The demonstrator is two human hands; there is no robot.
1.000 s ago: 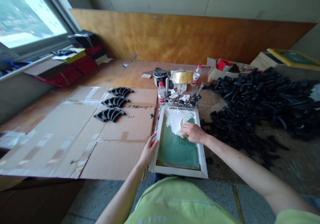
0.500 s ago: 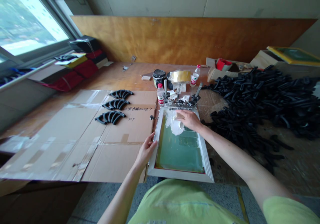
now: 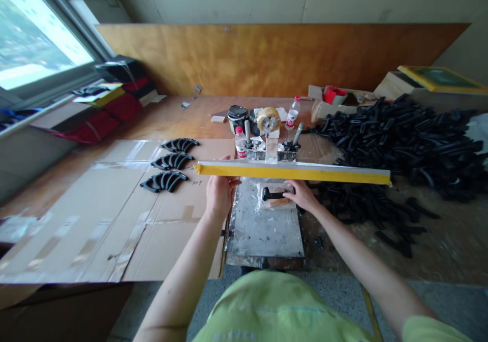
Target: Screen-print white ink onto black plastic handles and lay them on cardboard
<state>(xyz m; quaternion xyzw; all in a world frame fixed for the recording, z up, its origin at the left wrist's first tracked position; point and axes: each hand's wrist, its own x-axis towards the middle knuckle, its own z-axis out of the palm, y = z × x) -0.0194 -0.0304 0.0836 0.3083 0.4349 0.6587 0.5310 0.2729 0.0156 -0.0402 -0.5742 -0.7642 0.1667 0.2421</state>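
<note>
The screen printing frame (image 3: 297, 171) is tilted up and seen edge-on, yellow tape along its near edge. My left hand (image 3: 219, 197) grips its left side from below, fingers partly hidden behind the edge. Under the raised frame lies a grey metal base plate (image 3: 267, 235) with a small taped holder on it. A curved black plastic handle (image 3: 271, 194) rests at this holder. With its fingertips, my right hand (image 3: 304, 196) pinches the right end of the handle.
Three fanned rows of black handles (image 3: 171, 161) lie on flattened cardboard (image 3: 95, 199) at left. A large heap of black handles (image 3: 412, 144) covers the right side. Behind the hinge clamps (image 3: 270, 151) stand bottles (image 3: 293, 113), a black-lidded tub (image 3: 237, 118) and a tape roll (image 3: 269, 120).
The frame has swung up from lying flat, with my left hand at its side. My right hand has left the white ink on the screen and taken hold of the black handle beneath.
</note>
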